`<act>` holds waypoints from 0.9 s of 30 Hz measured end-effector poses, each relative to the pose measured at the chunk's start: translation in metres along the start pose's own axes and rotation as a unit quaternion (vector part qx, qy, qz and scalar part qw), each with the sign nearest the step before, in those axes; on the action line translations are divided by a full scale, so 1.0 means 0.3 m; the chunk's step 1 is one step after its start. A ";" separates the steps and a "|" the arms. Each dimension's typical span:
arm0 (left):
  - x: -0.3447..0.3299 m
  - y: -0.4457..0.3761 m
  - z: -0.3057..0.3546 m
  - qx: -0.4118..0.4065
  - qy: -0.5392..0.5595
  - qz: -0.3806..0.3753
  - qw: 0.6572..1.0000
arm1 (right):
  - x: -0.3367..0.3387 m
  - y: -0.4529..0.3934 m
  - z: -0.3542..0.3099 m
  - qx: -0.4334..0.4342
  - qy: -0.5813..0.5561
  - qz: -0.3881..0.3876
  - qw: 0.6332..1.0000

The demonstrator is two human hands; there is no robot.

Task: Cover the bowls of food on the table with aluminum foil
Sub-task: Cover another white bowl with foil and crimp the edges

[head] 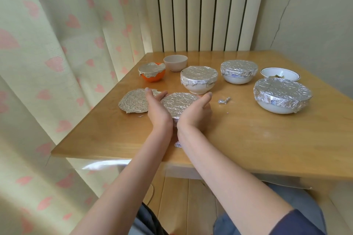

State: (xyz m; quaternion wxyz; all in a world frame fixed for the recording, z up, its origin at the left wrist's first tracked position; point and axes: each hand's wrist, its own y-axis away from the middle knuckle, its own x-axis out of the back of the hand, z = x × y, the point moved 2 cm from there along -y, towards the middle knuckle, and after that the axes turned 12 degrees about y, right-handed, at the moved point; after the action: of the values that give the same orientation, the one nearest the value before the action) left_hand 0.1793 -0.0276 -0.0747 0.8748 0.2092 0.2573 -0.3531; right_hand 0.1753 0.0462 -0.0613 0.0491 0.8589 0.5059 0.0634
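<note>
On the wooden worktop [238, 135], both hands cup a foil-covered bowl [179, 104] near the front edge: the left hand [155, 108] presses against its left side and the right hand [196, 114] against its right, palms facing each other, fingers [207, 96] held together and curved round the foil rim. Just left of it lies a loose, crumpled foil sheet [133, 103], flat on the wood. Behind stands a white foil-topped bowl [198, 80] bearing a small label whose writing is too blurred to read. Further back are an orange bowl [152, 72] only partly covered, an uncovered beige bowl [175, 62], another covered white bowl [238, 71], an uncovered rimmed dish [279, 74] and a large covered bowl [281, 95]. A small foil scrap [224, 100] lies right of the hands.
</note>
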 end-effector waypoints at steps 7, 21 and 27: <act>0.030 -0.009 0.082 0.002 -0.042 -0.062 0.997 | 0.044 -0.034 0.025 -0.053 -0.180 -0.011 0.982; -0.106 0.076 -0.018 0.030 0.054 -0.023 0.998 | 0.077 -0.053 -0.062 0.006 -0.115 -0.032 0.993; -0.302 0.166 -0.153 0.041 0.001 -0.067 0.997 | 0.239 -0.245 -0.095 -0.007 -0.161 0.029 0.986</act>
State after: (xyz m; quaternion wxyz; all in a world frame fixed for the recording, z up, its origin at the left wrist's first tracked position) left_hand 0.1456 0.0767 -0.0472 0.8398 0.2277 0.2564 -0.4210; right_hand 0.1418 0.1451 -0.0399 0.1342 0.8720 0.4654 -0.0706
